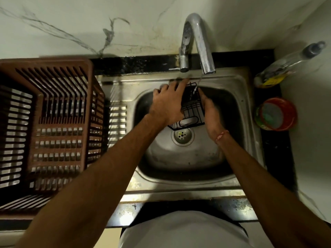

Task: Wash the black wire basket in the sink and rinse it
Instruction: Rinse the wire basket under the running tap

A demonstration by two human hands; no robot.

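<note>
A large brown slatted plastic crate (pixel 48 126) stands on the surface (pixel 274 154) to the left of the steel sink (pixel 238 86). At the back of the sink rises a curved chrome tap (pixel 197 43), and a thin stream of water (pixel 196 86) falls from its spout onto the black wire basket (pixel 192 111), which is held over the basin just behind the drain (pixel 182 134). The left hand (pixel 169 102) lies across the basket's left side, fingers stretched toward the back rim. The right hand (pixel 212 113) grips the basket's right edge, fingers curled round the wire. Right of the sink stand a clear bottle (pixel 279 68) and a red round tub (pixel 276 114).
</note>
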